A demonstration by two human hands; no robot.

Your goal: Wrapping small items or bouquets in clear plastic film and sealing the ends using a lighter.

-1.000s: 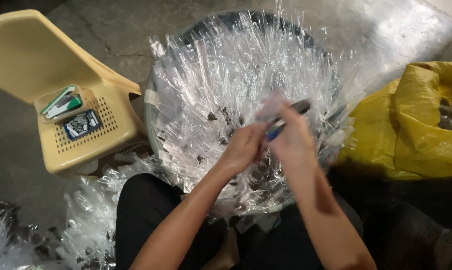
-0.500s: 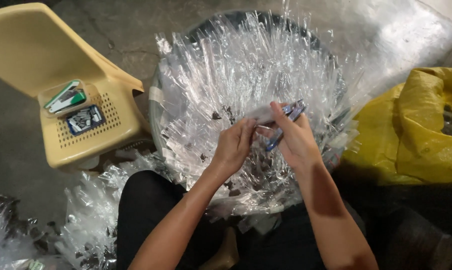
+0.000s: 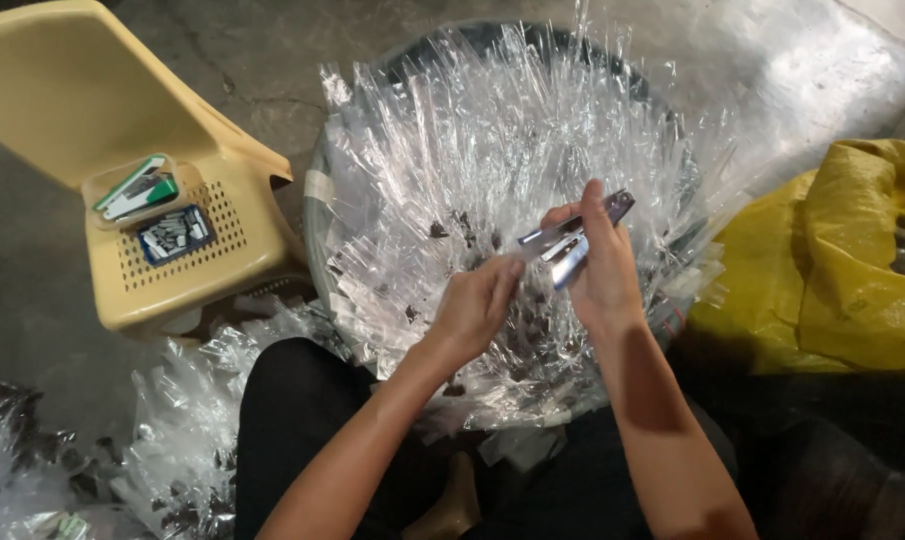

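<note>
My right hand [image 3: 597,265] grips a metal stapler [image 3: 576,237] with a blue underside, held over a round basin [image 3: 317,215] heaped with several clear plastic packets [image 3: 492,150]. My left hand [image 3: 475,305] sits just left of the stapler's front end, fingertips pinching a thin clear packet against it. Small dark bits show inside the packets.
A cream plastic chair [image 3: 122,130] stands at the left, with a small tub holding a green and white stapler [image 3: 137,188] and a box of staples [image 3: 175,234] on its seat. A yellow sack [image 3: 852,260] lies at the right. More filled clear packets [image 3: 187,440] pile beside my knee.
Both hands have drifted slightly down and right over the basin, the stapler tilted a little flatter. My left hand has brought a packet to the stapler's mouth.
</note>
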